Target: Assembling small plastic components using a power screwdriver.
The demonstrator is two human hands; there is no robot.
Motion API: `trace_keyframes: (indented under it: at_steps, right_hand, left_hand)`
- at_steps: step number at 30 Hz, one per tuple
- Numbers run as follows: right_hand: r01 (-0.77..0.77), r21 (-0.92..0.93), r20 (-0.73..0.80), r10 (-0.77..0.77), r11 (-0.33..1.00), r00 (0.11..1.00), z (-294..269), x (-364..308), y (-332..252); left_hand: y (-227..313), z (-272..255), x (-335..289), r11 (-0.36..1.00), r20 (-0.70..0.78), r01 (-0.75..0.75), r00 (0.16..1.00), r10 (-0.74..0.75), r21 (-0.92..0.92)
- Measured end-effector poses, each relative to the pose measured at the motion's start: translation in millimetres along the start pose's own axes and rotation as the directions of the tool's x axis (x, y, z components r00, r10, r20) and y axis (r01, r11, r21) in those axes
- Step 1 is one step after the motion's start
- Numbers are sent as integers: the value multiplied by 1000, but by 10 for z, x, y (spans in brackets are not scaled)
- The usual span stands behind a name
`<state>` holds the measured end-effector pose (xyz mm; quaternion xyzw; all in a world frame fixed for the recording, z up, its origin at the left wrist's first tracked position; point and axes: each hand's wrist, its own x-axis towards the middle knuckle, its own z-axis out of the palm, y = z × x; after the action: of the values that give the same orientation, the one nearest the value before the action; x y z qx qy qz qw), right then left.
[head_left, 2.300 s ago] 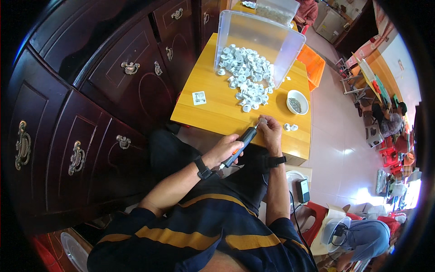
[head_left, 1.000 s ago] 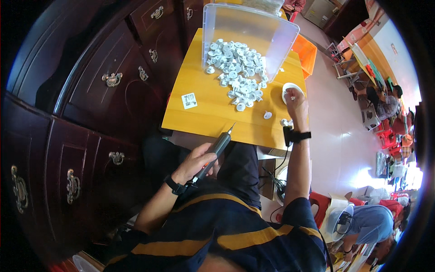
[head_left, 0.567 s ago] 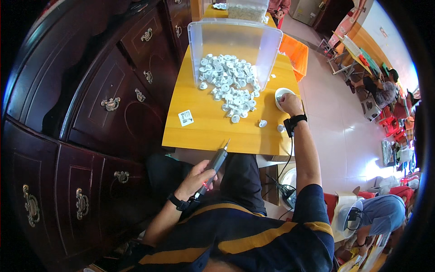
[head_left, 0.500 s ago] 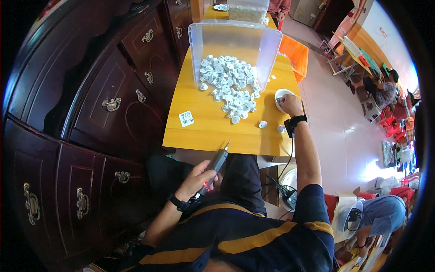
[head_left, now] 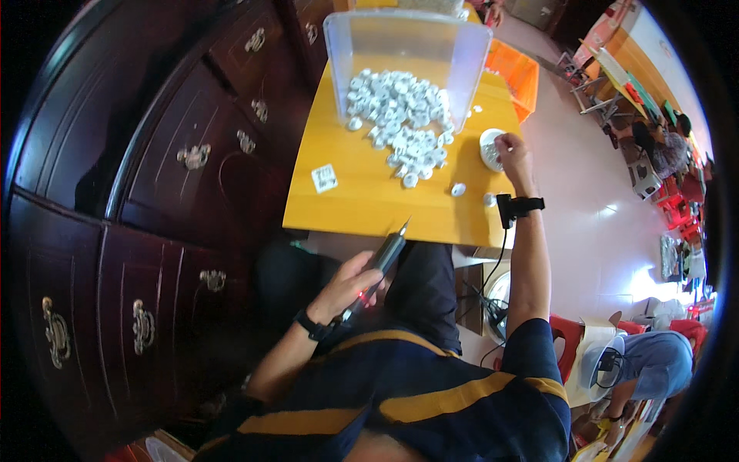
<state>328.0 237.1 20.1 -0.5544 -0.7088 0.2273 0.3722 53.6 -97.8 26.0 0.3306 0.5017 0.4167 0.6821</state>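
My left hand (head_left: pixel 348 291) is wrapped round a dark electric screwdriver (head_left: pixel 389 251), its thin bit pointing up and away over the table's near edge. At the table's right side my right hand (head_left: pixel 516 160) is over the rim of a small white bowl (head_left: pixel 486 138), fingertips pinched together. Whatever they hold is too small to make out. Small greyish pieces lie in the bowl. Nearer me sit two loose white plastic parts, one white round part (head_left: pixel 458 189) and another (head_left: pixel 489 199) by my wrist. A heap of similar white parts (head_left: pixel 412 150) spills from a clear plastic bin (head_left: pixel 469 69) lying on its side.
A printed white label (head_left: pixel 324 179) lies on the yellow table (head_left: pixel 308 208). Dark wooden drawers (head_left: pixel 169 169) stand close on my left. An orange crate (head_left: pixel 514 77) is beyond the table's right edge. A cable hangs from my right wrist. Other people sit at the far right.
The whole view has shifted slightly, so the table sits higher in it. My right hand has drawn back from inside the bowl to its rim. The left still grips the screwdriver.
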Motion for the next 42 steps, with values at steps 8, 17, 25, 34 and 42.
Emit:
trace_keyframes:
  at_steps: [8, 17, 25, 34, 42]
  right_hand:
    - [-288, 500, 466, 26, 816, 884, 189, -1033, -626]
    - [-619, 559, 755, -30, 552, 655, 680, -1671, -785]
    - [-652, 596, 745, -21, 469, 666, 679, -1606, -794]
    - [-610, 495, 758, 35, 619, 651, 586, -1547, -826]
    - [-593, 519, 747, 11, 616, 665, 594, -1548, -759]
  left_hand:
    - [-94, 68, 25, 994, 64, -102, 993, 104, -38]
    - [-157, 20, -97, 992, 30, -124, 992, 123, 23]
    - [-203, -43, -59, 991, 27, -134, 991, 133, 19]
    - [-137, -89, -58, 989, 126, -52, 990, 69, -137]
    - [-154, -35, 29, 990, 124, -59, 989, 75, -126]
